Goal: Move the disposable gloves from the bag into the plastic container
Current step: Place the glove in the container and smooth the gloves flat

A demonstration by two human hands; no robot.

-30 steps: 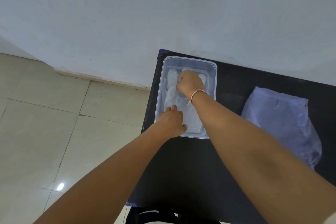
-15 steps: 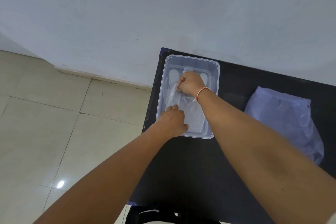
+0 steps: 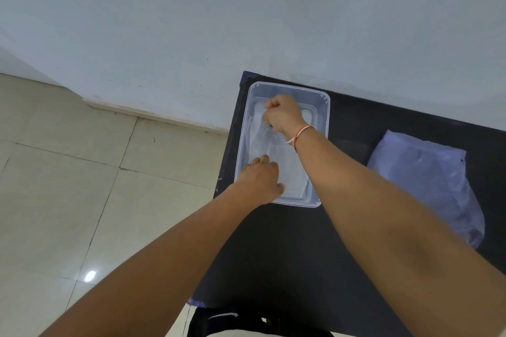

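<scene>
A clear plastic container (image 3: 323, 117) stands at the far left corner of the black table (image 3: 287, 254). Thin translucent disposable gloves (image 3: 260, 139) lie inside it. My right hand (image 3: 283, 115), with a red and white thread at the wrist, is closed in a fist over the container's far half and pinches a glove. My left hand (image 3: 260, 180) rests on the container's near left part, fingers down on the gloves. The pale blue plastic bag (image 3: 427, 180) lies flat on the table to the right, apart from both hands.
The table's left edge (image 3: 227, 161) runs right beside the container, with tiled floor (image 3: 82, 186) below. A white wall (image 3: 246, 22) stands behind the table. A dark bag with a white mark (image 3: 232, 323) sits at the bottom edge.
My right hand has lifted slightly and drawn a glove up from the pile, shifting toward the container's far end. My left hand has stayed in place on the near part.
</scene>
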